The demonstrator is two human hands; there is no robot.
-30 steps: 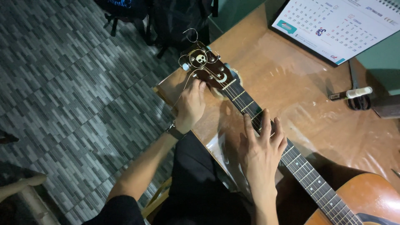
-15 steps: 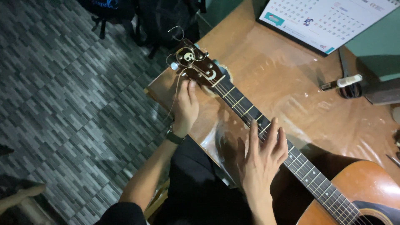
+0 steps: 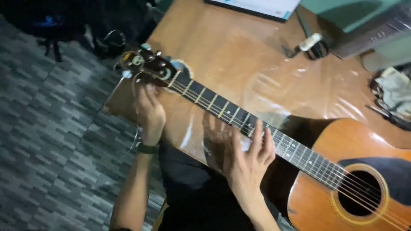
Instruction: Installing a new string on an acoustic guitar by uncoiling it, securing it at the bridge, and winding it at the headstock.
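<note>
Acoustic guitar (image 3: 325, 171) lies flat on table (image 3: 239, 55), headstock (image 3: 147, 64) upper left of frame. Left hand (image 3: 150, 109) at headstock, fingers curled on loose string end, grip unclear. Right hand (image 3: 250, 160) fingers spread, pressing neck. Stringing seems unfinished; loose wire coils remain untrimmed.

Guitar (image 3: 325, 167) on plastic-covered brown table (image 3: 239, 47)

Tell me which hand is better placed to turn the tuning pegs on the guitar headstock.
Left. The left hand already touches the headstock beside the pegs, while the right hand rests on the fretboard, further down the neck.
</note>
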